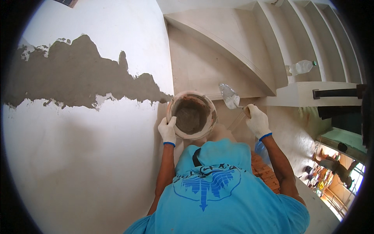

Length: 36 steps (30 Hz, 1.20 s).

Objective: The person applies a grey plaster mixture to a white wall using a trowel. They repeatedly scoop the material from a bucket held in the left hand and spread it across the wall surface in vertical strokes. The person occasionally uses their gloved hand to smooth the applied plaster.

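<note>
My left hand (168, 128), in a white glove with a blue cuff, grips the left rim of a round bucket (209, 126) with grey mortar (189, 117) in its bottom. My right hand (256, 121), gloved the same way, is closed on the handle of a metal trowel (230, 96), its blade raised to the right of the bucket, apart from it. On the white wall (78, 144) at the left, an irregular band of wet-looking grey plaster (78, 74) runs up to the corner beside the bucket.
Pale stairs (288, 39) rise at the upper right, with a plastic bottle (302, 67) on them and a dark handrail (336, 93) below. Red bricks (265, 175) lie behind my body. At the far right a person (337, 169) is among cluttered items in another space.
</note>
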### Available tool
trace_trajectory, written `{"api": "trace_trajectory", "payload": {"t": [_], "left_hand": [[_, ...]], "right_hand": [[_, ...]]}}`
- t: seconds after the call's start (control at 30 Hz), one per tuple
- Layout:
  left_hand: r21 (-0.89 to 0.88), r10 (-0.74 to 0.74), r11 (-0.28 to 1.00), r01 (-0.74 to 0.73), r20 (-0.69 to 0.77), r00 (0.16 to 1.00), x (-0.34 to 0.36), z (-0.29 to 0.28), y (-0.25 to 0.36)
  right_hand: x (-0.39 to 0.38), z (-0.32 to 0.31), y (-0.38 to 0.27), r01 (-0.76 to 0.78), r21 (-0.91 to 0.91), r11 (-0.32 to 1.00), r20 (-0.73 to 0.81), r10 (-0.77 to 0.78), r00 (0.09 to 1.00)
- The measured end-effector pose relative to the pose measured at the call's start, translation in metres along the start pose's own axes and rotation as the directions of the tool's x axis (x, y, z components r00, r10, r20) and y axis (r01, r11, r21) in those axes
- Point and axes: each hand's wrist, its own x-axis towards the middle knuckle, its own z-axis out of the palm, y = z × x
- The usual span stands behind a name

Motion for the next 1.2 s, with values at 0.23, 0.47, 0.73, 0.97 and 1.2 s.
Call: {"api": "trace_trajectory", "payload": {"t": [0.23, 0.47, 0.73, 0.97, 1.2], "left_hand": [[0.063, 0.068, 0.996, -0.068, 0.001, 0.998, 0.002, 0.006, 0.031], [0.093, 0.164, 0.982, -0.167, 0.044, 0.986, -0.006, 0.007, 0.069], [0.161, 0.256, 0.946, -0.282, 0.164, 0.953, -0.021, 0.012, 0.112], [0.159, 0.355, 0.908, -0.388, 0.199, 0.913, -0.033, 0.018, 0.125], [0.283, 0.348, 0.864, -0.417, 0.263, 0.9, -0.031, 0.016, 0.12]], "right_hand": [[-0.01, -0.018, -0.031, 0.089, 0.167, 0.982, -0.022, -0.086, 0.996], [0.015, -0.062, -0.063, 0.285, -0.015, 0.958, 0.186, -0.278, 0.942], [0.053, -0.053, -0.083, 0.391, -0.077, 0.917, 0.369, -0.339, 0.866], [0.078, -0.018, -0.098, 0.577, -0.146, 0.803, 0.392, -0.489, 0.779], [0.096, -0.008, -0.119, 0.643, -0.224, 0.733, 0.488, -0.486, 0.725]]}}
